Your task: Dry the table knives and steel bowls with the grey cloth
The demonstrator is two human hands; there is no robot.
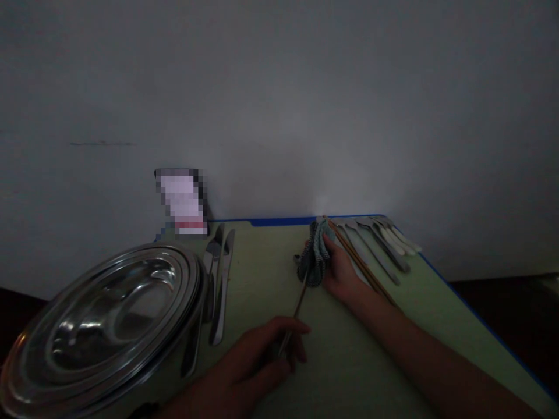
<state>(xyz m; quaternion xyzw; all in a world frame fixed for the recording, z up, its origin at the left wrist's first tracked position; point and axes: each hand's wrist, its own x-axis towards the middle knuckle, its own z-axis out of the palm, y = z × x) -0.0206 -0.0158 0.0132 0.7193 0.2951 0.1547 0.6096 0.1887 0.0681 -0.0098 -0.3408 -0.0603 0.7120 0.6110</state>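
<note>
Pinched in the fingers of my left hand (268,352) is the handle of a slim metal utensil (300,299). Its far end runs into a folded dark checked cloth (312,262), so I cannot tell whether it is a spoon or a fork. My right hand (340,270) grips that cloth around the utensil's far end, above the table. Beside the right hand lie a pair of brown chopsticks (362,267) and several metal utensils (371,253), some looking like spoons.
A stack of round metal plates (192,273) stands on the left, with several knives (225,285) next to it. A phone (183,201) with a blurred screen leans on the grey wall (279,105). White-handled utensils (399,238) lie at the right of the blue-edged table (257,273).
</note>
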